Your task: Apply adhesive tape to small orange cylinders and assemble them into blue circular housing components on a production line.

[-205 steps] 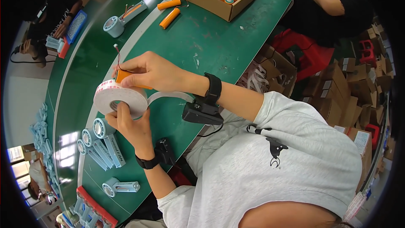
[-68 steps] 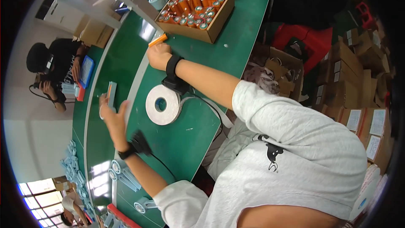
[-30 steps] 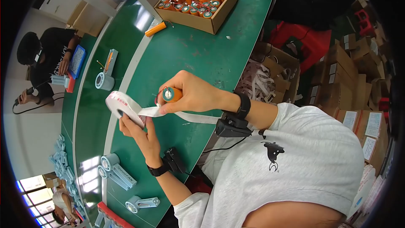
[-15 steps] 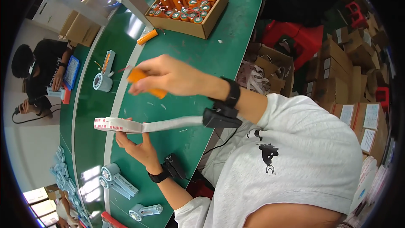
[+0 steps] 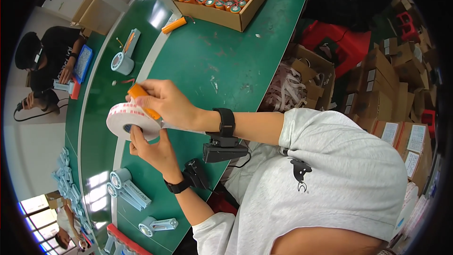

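My left hand [image 5: 158,153] holds a roll of white double-sided tape [image 5: 117,123] with red print on its rim; fingers reach into its core. My right hand [image 5: 172,104] grips an orange cylindrical battery cell [image 5: 137,91] with a red wire and a small white plug. The cell lies against or just over the edge of the roll; exact contact is hidden by the fingers. A short stretch of loose tape shows beneath my right wrist. Far off, a cardboard box [image 5: 243,21] holds many orange cells. One loose cell [image 5: 173,25] lies beside it.
Light-blue handheld fan bodies lie on the green table [image 5: 212,61]: one with wires [image 5: 123,63], a pair [image 5: 128,190], another [image 5: 158,225]. Across the table a co-worker [image 5: 52,61] sits by a blue tray [image 5: 83,66]. Right of the table stand a scrap carton [image 5: 325,82] and red stool [image 5: 342,42].
My right hand has brought the orange cell down and left to the tape roll. The roll has tilted, so its flat side now shows.
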Motion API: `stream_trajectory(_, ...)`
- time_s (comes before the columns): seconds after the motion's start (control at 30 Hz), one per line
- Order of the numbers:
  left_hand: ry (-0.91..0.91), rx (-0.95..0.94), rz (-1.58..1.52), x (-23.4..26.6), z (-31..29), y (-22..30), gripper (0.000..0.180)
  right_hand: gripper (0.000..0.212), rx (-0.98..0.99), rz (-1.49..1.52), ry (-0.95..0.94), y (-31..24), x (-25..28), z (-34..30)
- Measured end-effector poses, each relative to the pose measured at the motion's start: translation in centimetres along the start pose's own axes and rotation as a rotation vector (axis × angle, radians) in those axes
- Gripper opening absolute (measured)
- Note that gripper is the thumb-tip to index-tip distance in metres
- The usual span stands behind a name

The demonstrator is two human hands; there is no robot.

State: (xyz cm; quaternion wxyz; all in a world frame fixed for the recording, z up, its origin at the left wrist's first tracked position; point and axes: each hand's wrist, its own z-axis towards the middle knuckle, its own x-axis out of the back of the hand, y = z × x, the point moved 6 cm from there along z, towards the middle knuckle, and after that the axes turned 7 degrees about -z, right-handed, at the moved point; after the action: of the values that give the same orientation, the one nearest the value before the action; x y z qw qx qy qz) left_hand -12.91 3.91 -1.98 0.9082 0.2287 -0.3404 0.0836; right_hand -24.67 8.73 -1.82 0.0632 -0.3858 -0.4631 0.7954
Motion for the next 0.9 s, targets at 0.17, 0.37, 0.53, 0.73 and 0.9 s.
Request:
stream_trajectory(0.17, -0.058, 0.458, -0.380, -1.3, -0.1, 0.4, 0.053, 0.028, 0.044, 0.216, 0.237, -1.0, 1.0, -0.2)
stream_trajectory(0.37, 0.017, 0.326, -0.256, -1.1, -0.2, 0.1, 0.056, 0.028, -0.002, 0.154, 0.123, -1.2, 1.4, 0.7)
stream_trajectory(0.53, 0.105, 0.185, -0.109, -0.4, -0.2, 1.3, 0.042, 0.026, -0.036, 0.062, 0.037, -1.5, 1.5, 1.0)
stream_trajectory(0.73, 0.070, 0.192, -0.048, -0.6, -0.3, 1.4, 0.047, 0.025, -0.001, 0.039, 0.039, -1.2, 1.0, 1.4)
stream_trajectory(0.9, 0.080, -0.001, 0.009, -0.2, 0.0, 2.5, 0.052, 0.025, -0.023, 0.164, -0.027, -1.4, 1.5, 2.0)
